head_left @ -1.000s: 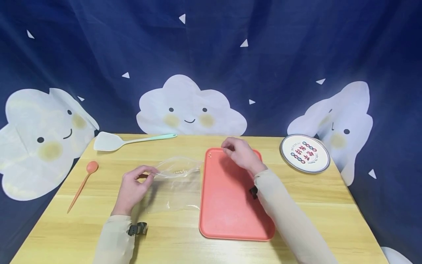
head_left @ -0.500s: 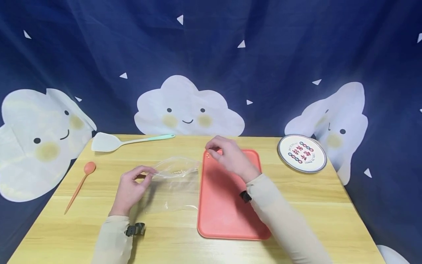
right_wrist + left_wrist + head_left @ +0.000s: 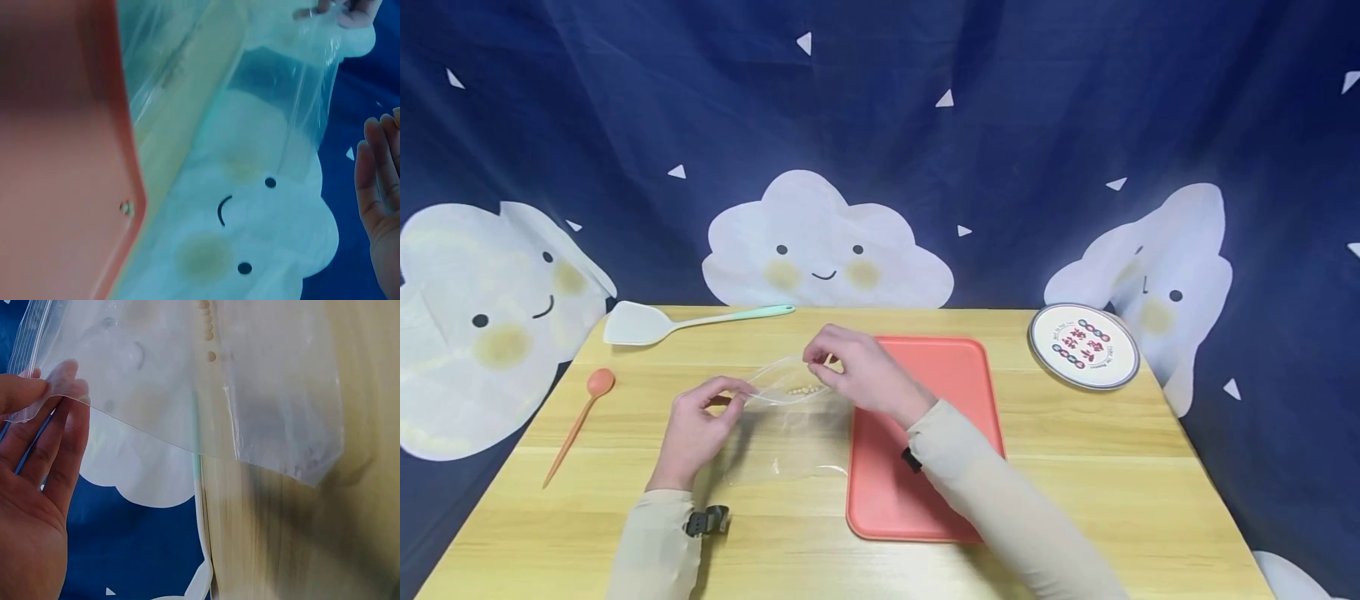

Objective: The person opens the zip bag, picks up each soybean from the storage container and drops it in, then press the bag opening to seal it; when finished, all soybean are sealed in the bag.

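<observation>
A clear zip-top plastic bag (image 3: 793, 433) stands with its mouth spread; my left hand (image 3: 700, 421) pinches the rim at its left side. In the left wrist view, the thumb and fingers (image 3: 65, 419) grip the bag's edge close to the zip strip. Pale soybeans (image 3: 805, 390) show through the film, in a row low in the bag. My right hand (image 3: 868, 371) is at the right side of the bag's mouth, thumb and index finger together. A small tan soybean (image 3: 396, 113) shows at its fingertips at the right wrist view's edge. Several soybeans (image 3: 127, 207) lie in the tray's corner.
The red tray (image 3: 925, 492) lies right of the bag, under my right forearm. A white spatula (image 3: 640, 325) with a green handle lies at the back left. An orange spoon (image 3: 598, 383) is at the left; a patterned plate (image 3: 1116, 362) sits at the back right.
My right hand has moved left, from over the tray's far end, past its corner, to the bag's mouth. The left hand keeps its hold on the bag.
</observation>
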The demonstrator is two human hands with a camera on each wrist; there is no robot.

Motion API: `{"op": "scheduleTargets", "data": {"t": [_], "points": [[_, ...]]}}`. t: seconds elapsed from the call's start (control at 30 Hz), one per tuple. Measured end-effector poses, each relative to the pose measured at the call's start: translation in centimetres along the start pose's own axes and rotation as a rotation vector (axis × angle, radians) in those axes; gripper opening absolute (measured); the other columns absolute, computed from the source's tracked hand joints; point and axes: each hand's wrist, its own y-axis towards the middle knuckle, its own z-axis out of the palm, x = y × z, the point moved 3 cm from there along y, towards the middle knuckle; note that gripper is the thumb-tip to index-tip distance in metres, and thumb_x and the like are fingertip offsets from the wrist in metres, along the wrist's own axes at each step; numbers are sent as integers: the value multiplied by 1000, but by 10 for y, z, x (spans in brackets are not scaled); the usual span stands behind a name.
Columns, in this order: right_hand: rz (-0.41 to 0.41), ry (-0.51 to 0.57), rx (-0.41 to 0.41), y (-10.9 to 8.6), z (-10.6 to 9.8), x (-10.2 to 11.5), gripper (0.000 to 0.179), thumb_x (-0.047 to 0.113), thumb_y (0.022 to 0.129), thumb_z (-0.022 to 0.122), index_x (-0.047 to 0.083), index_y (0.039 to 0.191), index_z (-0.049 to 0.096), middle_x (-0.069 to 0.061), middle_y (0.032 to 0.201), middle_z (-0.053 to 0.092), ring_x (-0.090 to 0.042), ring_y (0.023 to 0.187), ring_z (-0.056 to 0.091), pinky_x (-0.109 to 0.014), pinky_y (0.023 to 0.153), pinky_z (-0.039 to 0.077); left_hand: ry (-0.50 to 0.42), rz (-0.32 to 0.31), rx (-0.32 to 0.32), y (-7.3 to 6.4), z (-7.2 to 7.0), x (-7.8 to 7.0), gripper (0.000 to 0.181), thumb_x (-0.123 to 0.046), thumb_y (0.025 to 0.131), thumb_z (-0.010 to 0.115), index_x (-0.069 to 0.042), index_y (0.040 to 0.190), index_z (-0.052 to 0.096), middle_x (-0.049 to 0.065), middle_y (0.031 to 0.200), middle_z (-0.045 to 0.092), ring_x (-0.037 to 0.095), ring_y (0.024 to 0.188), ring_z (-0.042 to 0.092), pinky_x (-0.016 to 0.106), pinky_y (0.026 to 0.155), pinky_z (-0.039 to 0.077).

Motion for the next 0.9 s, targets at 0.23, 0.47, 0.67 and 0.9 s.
{"op": "scheduleTargets", "data": {"t": [0.23,0.47,0.67,0.9], "points": [[30,-84,52,9,18,4,7,11,95,65,13,100,68,7,97,61,-4,90,59,-15,82,46,2,9,-4,1,1,-2,22,10,81,68,-9,89,74,0,88,72,16,82,65,26,72,54],[67,-185,140,11,31,2,15,14,95,65,15,109,71,6,106,65,-10,93,62,-19,81,48,-8,19,-1,1,3,-3,22,11,81,67,-8,89,74,2,88,72,18,81,64,22,73,53],[79,-112,60,7,23,-7,19,12,95,65,11,113,70,4,107,65,-10,101,61,-23,90,48,-5,14,0,1,3,-2,23,12,81,67,-8,89,74,1,88,72,19,82,65,24,73,53],[118,75,-102,0,-1,-30,19,5,92,65,8,110,70,2,106,66,-13,98,61,-30,87,51,-4,18,0,0,4,0,23,11,81,67,-9,89,74,1,88,72,19,82,65,17,73,51]]}}
